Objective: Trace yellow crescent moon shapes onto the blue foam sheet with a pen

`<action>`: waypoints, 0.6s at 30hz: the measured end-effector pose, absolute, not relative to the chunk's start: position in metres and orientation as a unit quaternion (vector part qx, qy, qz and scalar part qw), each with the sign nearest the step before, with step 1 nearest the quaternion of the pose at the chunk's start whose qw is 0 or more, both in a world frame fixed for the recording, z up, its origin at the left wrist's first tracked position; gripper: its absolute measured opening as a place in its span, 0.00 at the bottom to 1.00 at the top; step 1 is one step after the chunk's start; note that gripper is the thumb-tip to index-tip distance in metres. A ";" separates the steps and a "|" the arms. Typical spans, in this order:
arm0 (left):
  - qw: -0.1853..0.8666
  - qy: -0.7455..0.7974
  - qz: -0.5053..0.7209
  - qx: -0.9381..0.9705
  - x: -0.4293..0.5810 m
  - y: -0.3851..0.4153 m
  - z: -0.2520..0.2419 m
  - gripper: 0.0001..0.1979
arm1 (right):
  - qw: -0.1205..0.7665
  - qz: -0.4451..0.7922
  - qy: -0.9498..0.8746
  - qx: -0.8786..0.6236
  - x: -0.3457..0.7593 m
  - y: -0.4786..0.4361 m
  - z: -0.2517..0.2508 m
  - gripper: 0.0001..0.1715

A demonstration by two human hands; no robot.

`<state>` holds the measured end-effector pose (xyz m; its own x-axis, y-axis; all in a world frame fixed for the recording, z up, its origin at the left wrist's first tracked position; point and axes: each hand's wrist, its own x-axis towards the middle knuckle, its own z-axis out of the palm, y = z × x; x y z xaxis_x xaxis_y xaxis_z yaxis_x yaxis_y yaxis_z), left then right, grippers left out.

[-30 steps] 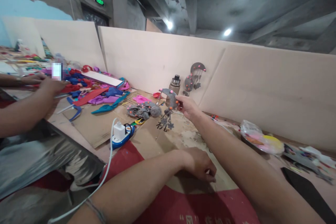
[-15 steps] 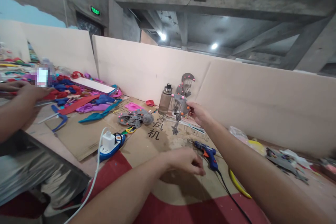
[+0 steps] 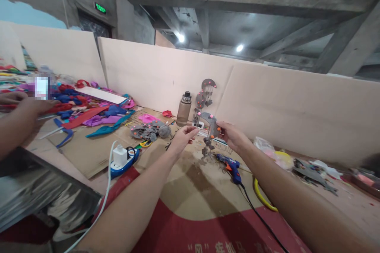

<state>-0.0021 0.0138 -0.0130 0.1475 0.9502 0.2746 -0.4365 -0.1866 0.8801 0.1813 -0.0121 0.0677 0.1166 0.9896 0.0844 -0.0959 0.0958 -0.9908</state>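
I hold a grey crescent-shaped craft ornament [image 3: 210, 126] with pink and orange dots and small charms dangling from it, raised above the cardboard-covered table [image 3: 190, 182]. My right hand [image 3: 233, 136] pinches its right side. My left hand [image 3: 182, 136] is lifted to its left end, fingers pinched at a small white piece there. A similar grey ornament [image 3: 204, 95] leans on the back board, beside a bottle [image 3: 184, 109]. A blue glue gun [image 3: 230, 166] lies on the table just below my right hand.
A pile of finished grey ornaments [image 3: 150, 131] lies left of my hands. A blue power strip with a white charger [image 3: 123, 158] sits nearer. Coloured scraps [image 3: 97, 112] cover the left. Another person's hands [image 3: 20, 104] work at far left. Yellow ring [image 3: 263, 197] and scraps lie right.
My left hand rose from the table to the ornament's left end. My right hand brought the ornament lower and closer. The view shifted slightly.
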 end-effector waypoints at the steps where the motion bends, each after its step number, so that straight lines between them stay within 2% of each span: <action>1: 0.585 0.261 0.597 0.482 -0.002 0.014 -0.013 0.21 | 0.571 0.475 -0.470 -0.476 0.181 -0.014 0.066 0.12; 11: 0.659 0.171 0.645 0.347 -0.015 0.011 0.004 0.13 | 0.568 0.469 -0.469 -0.487 0.190 -0.024 0.054 0.14; 18: 0.713 0.092 0.635 0.283 -0.017 0.001 0.012 0.06 | 0.572 0.490 -0.460 -0.470 0.189 -0.030 0.044 0.15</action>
